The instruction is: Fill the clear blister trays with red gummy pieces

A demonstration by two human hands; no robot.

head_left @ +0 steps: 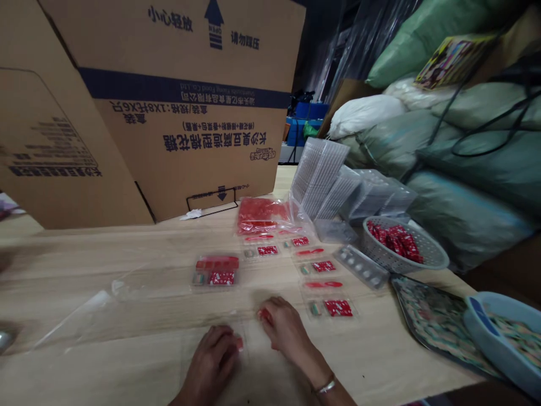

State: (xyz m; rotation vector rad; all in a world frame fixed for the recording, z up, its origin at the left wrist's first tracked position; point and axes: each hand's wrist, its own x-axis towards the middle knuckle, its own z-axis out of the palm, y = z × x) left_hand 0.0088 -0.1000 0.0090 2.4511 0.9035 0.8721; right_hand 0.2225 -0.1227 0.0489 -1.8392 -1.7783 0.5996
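Observation:
Low in the head view, my left hand (214,356) rests with curled fingers on a faint clear plastic tray, a bit of red and white showing at its fingertips. My right hand (284,327), wearing a bracelet (327,385), is closed round a small red item (265,314) whose kind is mostly hidden. Ahead of the left hand lies a filled clear tray (216,275) with a red packet and a red strip. To the right of my right hand, another tray (338,308) holds a red patterned packet, a small pale greenish piece and a red plastic utensil (323,285).
A large cardboard box (203,163) stands at the back left. Beyond the trays are a bag of red utensils (262,213) and stacked clear trays (319,175). At right stand a basket (435,254) of red packets, a dark tray (443,321), a blue basin (486,327) and piled sacks (465,208).

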